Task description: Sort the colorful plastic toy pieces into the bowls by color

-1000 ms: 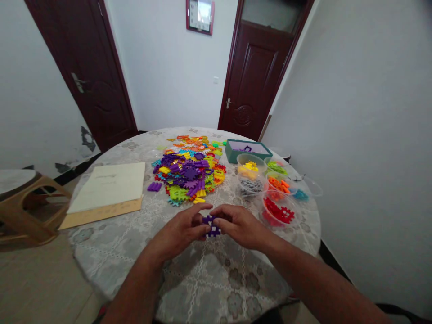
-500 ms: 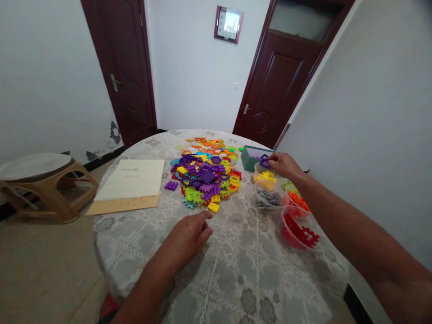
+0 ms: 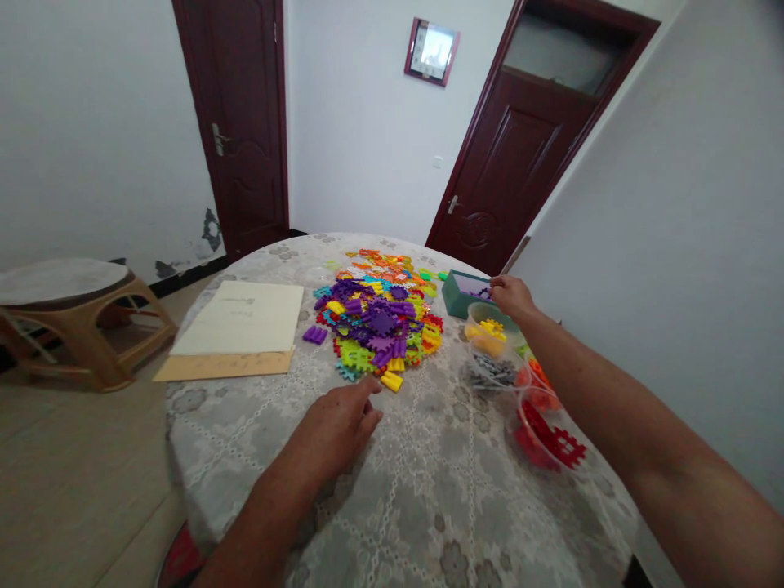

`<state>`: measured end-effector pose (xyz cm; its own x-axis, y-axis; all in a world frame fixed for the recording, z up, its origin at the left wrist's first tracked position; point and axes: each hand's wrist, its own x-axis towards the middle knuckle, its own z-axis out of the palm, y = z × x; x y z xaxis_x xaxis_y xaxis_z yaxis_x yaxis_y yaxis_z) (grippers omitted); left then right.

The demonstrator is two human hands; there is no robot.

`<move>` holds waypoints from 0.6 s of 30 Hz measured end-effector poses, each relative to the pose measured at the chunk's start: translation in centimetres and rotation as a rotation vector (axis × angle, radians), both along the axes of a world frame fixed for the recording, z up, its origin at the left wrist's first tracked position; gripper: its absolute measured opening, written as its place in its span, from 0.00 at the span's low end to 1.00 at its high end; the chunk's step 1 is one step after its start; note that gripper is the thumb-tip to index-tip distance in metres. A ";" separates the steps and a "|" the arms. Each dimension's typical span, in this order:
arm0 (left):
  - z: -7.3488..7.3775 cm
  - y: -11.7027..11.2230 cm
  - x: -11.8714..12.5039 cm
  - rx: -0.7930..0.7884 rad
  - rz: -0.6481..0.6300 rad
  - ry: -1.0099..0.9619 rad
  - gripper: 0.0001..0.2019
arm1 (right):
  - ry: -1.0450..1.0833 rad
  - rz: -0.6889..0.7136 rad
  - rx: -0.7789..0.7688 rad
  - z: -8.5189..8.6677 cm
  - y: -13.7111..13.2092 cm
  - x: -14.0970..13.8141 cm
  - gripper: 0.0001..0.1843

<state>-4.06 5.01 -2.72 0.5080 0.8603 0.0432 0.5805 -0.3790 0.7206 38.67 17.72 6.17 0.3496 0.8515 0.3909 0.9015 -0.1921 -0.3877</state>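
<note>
My right hand [image 3: 513,296] is at the right side of a green box [image 3: 456,300], its fingers pinched at a purple gear piece [image 3: 483,293] low inside the rim. The fingertips are partly hidden. My left hand [image 3: 346,412] rests near the front of the pile, index finger stretched and thumb apart, with nothing in it. Just beyond its fingertip lies a yellow ridged connector [image 3: 392,381]. The heap of toy gear pieces [image 3: 383,320] is mixed purple, green, yellow, red and blue, with orange ones at the back. One purple connector [image 3: 315,335] lies apart on the left.
Under my right arm stand clear round tubs: one with yellow pieces [image 3: 490,331], one with grey pieces [image 3: 490,371], one with orange pieces [image 3: 542,384] and one with red pieces [image 3: 548,441]. Paper sheets [image 3: 245,318] lie left on the patterned tablecloth [image 3: 422,482]. A stool [image 3: 91,327] stands beyond.
My right hand has lowered the purple gear piece from above the box rim into the box. My left hand stays almost in place by the yellow connector. The view has shifted slightly.
</note>
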 end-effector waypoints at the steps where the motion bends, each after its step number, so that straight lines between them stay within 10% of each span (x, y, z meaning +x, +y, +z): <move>1: 0.1 0.0 -0.2 0.015 0.010 0.022 0.18 | 0.001 0.019 -0.011 -0.1 -0.1 -1.0 0.20; 11: 0.6 1.0 -3.0 0.083 0.307 0.395 0.18 | -0.219 0.855 -0.150 -3.3 -6.5 -19.8 0.16; 18: 0.1 1.2 -3.5 0.105 0.313 0.407 0.18 | -0.508 0.694 -0.322 -7.0 -5.0 -28.2 0.26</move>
<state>-7.61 6.19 -2.60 0.2206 0.9753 -0.0095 0.9027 -0.2005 0.3806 10.46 12.69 -0.85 -0.4298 0.9006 0.0651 0.9024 0.4260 0.0649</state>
